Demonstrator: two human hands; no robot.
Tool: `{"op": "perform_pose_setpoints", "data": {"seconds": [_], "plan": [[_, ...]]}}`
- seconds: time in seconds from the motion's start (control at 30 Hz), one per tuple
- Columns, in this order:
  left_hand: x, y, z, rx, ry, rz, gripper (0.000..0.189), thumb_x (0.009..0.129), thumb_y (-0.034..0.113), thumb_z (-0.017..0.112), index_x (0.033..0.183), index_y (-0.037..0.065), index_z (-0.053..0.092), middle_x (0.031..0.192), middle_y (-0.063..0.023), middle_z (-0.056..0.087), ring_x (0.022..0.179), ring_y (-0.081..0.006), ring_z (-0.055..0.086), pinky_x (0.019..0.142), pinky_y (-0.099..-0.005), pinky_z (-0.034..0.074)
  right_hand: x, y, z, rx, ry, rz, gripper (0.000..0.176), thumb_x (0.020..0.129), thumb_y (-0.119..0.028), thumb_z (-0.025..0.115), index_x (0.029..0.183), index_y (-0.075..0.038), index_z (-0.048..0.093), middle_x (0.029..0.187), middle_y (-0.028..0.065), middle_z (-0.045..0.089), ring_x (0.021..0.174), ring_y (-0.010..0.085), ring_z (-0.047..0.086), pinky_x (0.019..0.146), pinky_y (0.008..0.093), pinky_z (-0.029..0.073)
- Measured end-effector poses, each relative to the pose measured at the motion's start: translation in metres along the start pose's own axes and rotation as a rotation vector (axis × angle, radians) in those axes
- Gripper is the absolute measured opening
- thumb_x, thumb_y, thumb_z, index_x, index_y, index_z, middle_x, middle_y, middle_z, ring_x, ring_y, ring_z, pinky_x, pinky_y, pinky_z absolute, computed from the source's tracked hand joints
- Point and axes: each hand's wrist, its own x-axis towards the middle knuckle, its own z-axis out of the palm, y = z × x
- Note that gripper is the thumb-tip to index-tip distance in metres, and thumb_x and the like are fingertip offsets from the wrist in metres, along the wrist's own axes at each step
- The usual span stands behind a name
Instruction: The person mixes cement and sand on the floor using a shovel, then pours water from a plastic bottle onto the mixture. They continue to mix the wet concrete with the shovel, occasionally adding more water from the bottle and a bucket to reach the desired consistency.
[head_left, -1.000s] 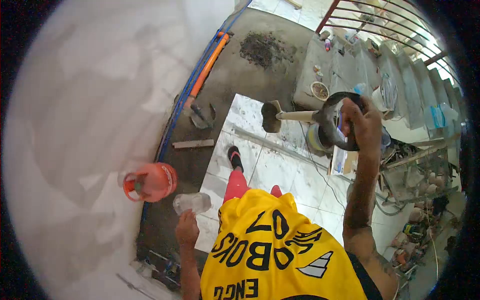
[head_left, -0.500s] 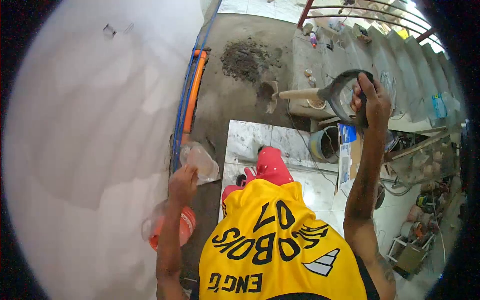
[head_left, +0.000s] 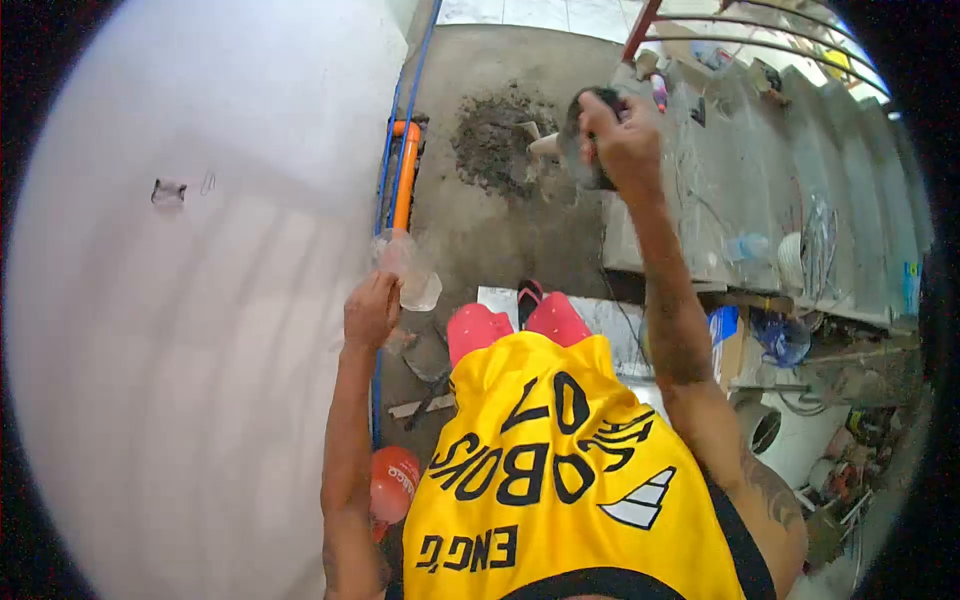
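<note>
Clear plastic fills the left hand (head_left: 372, 312): its fingers are curled tight round one end of a clear plastic bottle (head_left: 408, 268), which tilts up and away toward one o'clock from the knuckles. The bottle is held in the air at about ten o'clock from the middle of the view, just beside the orange pipe (head_left: 404, 175) and the blue cable (head_left: 398, 120) that run along the foot of the white wall (head_left: 200, 300).

The right hand (head_left: 620, 145) is raised at about one o'clock, arm stretched out, fingers wrapped closed round the dark grip of a shovel (head_left: 582, 140). The wooden shaft points toward nine o'clock from the fist; the blade end is blurred and I cannot tell how it lies. It reaches over a dark pile of mortar (head_left: 490, 140) on the grey floor at twelve o'clock.

Behind the right hand, from one to three o'clock, rise the concrete stairs (head_left: 760, 170), cluttered with small items too small to name. At six o'clock hangs the yellow shirt (head_left: 540, 470) with black lettering. Just above it show red knees (head_left: 475, 328), and a sandalled foot (head_left: 528, 295) at the edge of a marble tile (head_left: 610, 315). A red cylinder (head_left: 393, 482) stands at seven o'clock beside the left forearm.
</note>
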Motion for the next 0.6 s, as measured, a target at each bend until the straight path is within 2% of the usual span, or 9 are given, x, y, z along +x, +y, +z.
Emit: {"op": "perform_pose_setpoints", "data": {"seconds": [0.1,0.17,0.2,0.3,0.33,0.43,0.5,0.6], "plan": [[0.073,-0.015,0.017,-0.01,0.018,0.021,0.008,0.086,0.013,0.057,0.085,0.008,0.052,0.077,-0.0097,0.054,0.069,-0.0311,0.056,0.06,-0.0419,0.045,0.063,0.08,0.043,-0.068,-0.018,0.074,0.037,0.082,-0.031,0.066,0.091,0.003,0.055,0.07,0.0109,0.062,0.055,0.021,0.06,0.05,0.0335,0.049],[0.108,-0.026,0.03,0.003,-0.01,0.043,0.008,0.086,0.013,0.057,0.085,0.008,0.052,0.078,-0.0101,0.054,0.07,-0.0311,0.057,0.06,-0.0418,0.045,0.092,0.177,0.072,-0.388,-0.114,0.178,0.045,0.078,-0.034,0.066,0.098,0.005,0.054,0.079,0.0189,0.064,0.07,0.0309,0.064,0.063,0.0393,0.051],[0.13,-0.031,0.037,0.021,-0.039,0.057,0.008,0.086,0.013,0.057,0.085,0.008,0.052,0.078,-0.0106,0.054,0.07,-0.0313,0.057,0.06,-0.0418,0.045,0.105,0.204,0.082,-0.547,-0.16,0.232,0.05,0.077,-0.035,0.067,0.101,0.007,0.053,0.084,0.0229,0.065,0.078,0.0358,0.065,0.069,0.0422,0.052],[0.201,-0.064,0.07,-0.016,-0.101,0.134,0.007,0.086,0.014,0.055,0.086,0.007,0.051,0.079,-0.012,0.055,0.071,-0.032,0.057,0.061,-0.0421,0.046,0.114,0.149,0.094,-0.605,-0.19,0.194,0.055,0.075,-0.034,0.066,0.105,0.009,0.052,0.094,0.0312,0.062,0.095,0.045,0.059,0.083,0.0461,0.048],[0.208,-0.075,0.079,-0.042,-0.144,0.162,0.007,0.087,0.014,0.054,0.086,0.007,0.051,0.079,-0.0125,0.055,0.071,-0.0322,0.057,0.061,-0.0424,0.046,0.121,0.137,0.092,-0.679,-0.242,0.184,0.053,0.075,-0.031,0.065,0.107,0.009,0.052,0.092,0.0313,0.062,0.09,0.0447,0.061,0.079,0.0458,0.049],[0.269,-0.103,0.11,0.034,-0.272,0.224,0.007,0.086,0.013,0.052,0.086,0.006,0.051,0.08,-0.0126,0.056,0.072,-0.0331,0.058,0.063,-0.0427,0.047,0.149,0.13,0.079,-0.722,-0.172,-0.072,0.038,0.079,-0.031,0.064,0.093,0.004,0.058,0.072,0.0191,0.064,0.065,0.0328,0.064,0.06,0.0383,0.05],[0.311,-0.126,0.137,0.034,-0.367,0.311,0.006,0.085,0.011,0.05,0.086,0.006,0.053,0.08,-0.012,0.057,0.074,-0.0327,0.059,0.066,-0.0424,0.048,0.178,0.145,0.07,-0.569,0.104,0.137,0.034,0.08,-0.029,0.063,0.089,0.004,0.057,0.063,0.0146,0.061,0.053,0.0255,0.06,0.05,0.0358,0.047],[0.357,-0.15,0.157,0.015,-0.42,0.4,0.008,0.084,0.011,0.05,0.087,0.005,0.054,0.082,-0.0124,0.058,0.077,-0.0321,0.061,0.067,-0.0421,0.049,0.205,0.193,0.083,-0.508,0.332,0.271,0.029,0.081,-0.025,0.063,0.083,0.003,0.056,0.054,0.0084,0.055,0.04,0.0162,0.052,0.038,0.0317,0.041]]}}
